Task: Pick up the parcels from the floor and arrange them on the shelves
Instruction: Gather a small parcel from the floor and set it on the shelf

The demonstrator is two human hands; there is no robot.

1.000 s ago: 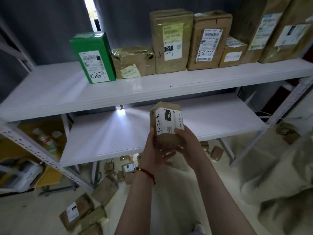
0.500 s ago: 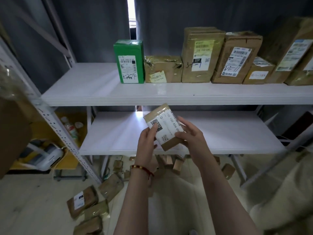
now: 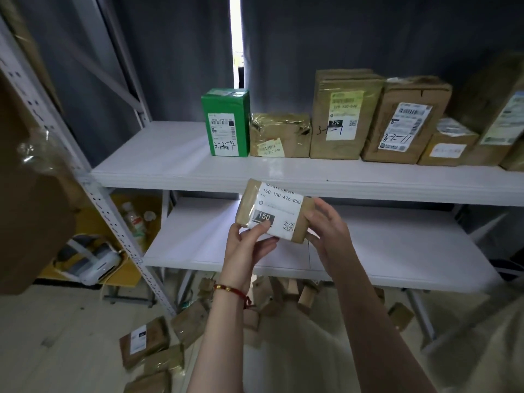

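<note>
Grip status: the left grip (image 3: pixel 249 245) (the person's left hand) pinches the held parcel (image 3: pixel 273 212) at its lower left corner. The thumb lies flat on the label face beside the black block and the fingers are underneath. The right grip (image 3: pixel 330 231) brackets the parcel's right end between thumb and forefinger, its other fingers loosely extended. Both grips are therefore clamped on the same item.

Position: the held parcel hangs below the green parcel (image 3: pixel 225 123) and a little to its right. It is in the air before the front edge of the upper shelf (image 3: pixel 158 157), and appears to rest on neither that board nor the lower shelf (image 3: pixel 397 251). Its long axis runs left to right, dipping slightly toward the right end, with the label face toward the camera.

Governing relation: white board shows on the upper shelf to the left of the green parcel, so a placement there would call for a move up and leftward. The left grip is the nearer of the two to that spot (judgement only; the destination is not shown).

Legible marking:
- The held parcel reads "150-150-A26-050", with "150" in white on the black block and a QR code to its right.
- The green parcel carries handwritten "3-2-14".
- To its right, the tall tan parcel (image 3: pixel 344 114) shows "220" and handwritten "3-1-1".
- The cardboard parcel (image 3: pixel 405 129) beyond it shows "3-2-11".
- Finer print is too small to read.

Further floor parcels (image 3: pixel 144 341) lie well below the green parcel, to its left.
</note>
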